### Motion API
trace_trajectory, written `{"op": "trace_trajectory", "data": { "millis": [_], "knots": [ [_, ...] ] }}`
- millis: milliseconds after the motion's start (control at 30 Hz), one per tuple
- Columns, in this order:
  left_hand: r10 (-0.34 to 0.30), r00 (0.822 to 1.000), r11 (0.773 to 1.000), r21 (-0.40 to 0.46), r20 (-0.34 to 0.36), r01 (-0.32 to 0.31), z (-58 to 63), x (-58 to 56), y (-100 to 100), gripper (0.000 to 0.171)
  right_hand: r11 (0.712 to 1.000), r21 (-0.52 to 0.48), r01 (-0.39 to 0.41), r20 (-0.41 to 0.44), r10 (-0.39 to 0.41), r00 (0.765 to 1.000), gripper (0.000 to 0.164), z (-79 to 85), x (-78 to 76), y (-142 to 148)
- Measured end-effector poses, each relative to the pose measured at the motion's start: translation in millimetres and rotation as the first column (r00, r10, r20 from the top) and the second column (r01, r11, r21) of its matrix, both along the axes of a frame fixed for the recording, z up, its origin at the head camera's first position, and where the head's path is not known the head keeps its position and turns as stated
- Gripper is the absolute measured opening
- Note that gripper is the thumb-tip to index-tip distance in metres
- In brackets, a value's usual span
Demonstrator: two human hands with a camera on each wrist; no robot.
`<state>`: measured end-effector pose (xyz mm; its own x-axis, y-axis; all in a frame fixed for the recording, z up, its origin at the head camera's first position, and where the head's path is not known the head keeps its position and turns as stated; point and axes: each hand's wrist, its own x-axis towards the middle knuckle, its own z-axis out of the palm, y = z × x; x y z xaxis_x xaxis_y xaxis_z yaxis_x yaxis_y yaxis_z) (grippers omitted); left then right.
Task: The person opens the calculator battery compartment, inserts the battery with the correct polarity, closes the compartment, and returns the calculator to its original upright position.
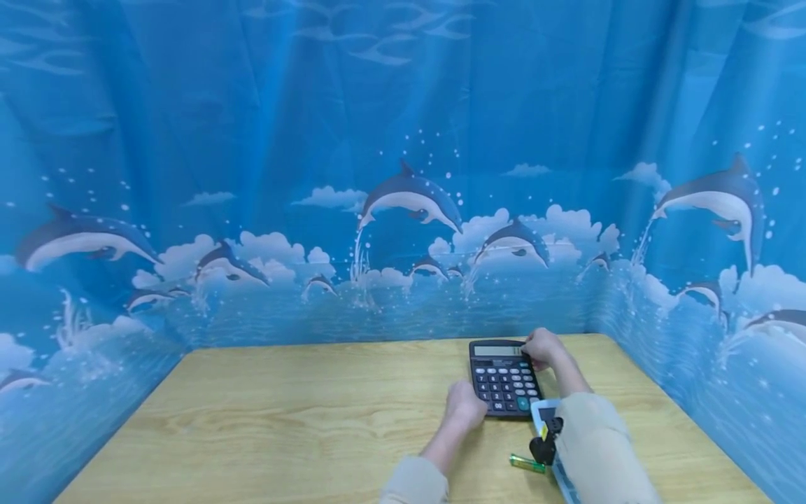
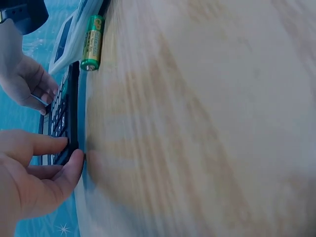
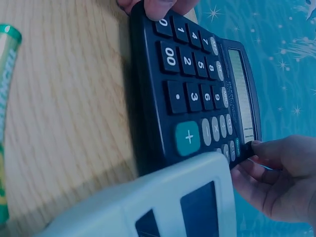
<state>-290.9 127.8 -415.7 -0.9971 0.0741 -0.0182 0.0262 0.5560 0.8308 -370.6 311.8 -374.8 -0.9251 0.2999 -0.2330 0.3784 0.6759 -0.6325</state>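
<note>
A black desk calculator is near the table's far edge, its keys and grey display facing up. My left hand pinches its near left corner; in the left wrist view the thumb and fingers of that hand close over the corner by the 0 key. My right hand grips the far right corner beside the display. In the right wrist view, the thumb of the right hand presses on the frame by the display, where faint marks show at one end.
A pale device with dark windows overlaps the calculator's near right corner in view, partly hidden beneath my right sleeve. Beside it a green battery lies on the wooden table. A blue dolphin-print curtain hangs behind the table.
</note>
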Motion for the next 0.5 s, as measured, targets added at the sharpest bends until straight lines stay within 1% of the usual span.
{"op": "trace_trajectory", "data": {
  "millis": [133,367,500],
  "knots": [
    [-0.008,1.0,0.999,-0.047,-0.01,0.007,-0.2,-1.5,-1.2,0.02,1.0,0.0,-0.018,-0.017,0.018,1.0,0.029,-3.3,0.6,-1.3],
    [-0.025,1.0,0.998,-0.056,0.002,0.025,-3.8,-0.6,2.1,0.025,0.999,0.017,-0.038,-0.034,0.038,0.999,0.028,-3.7,3.1,-2.4],
    [-0.028,0.999,0.995,-0.094,-0.031,0.025,-3.4,-0.5,2.9,0.025,0.999,0.021,-0.05,-0.065,0.051,0.997,0.031,-3.3,2.5,-3.2]
  ]
}}
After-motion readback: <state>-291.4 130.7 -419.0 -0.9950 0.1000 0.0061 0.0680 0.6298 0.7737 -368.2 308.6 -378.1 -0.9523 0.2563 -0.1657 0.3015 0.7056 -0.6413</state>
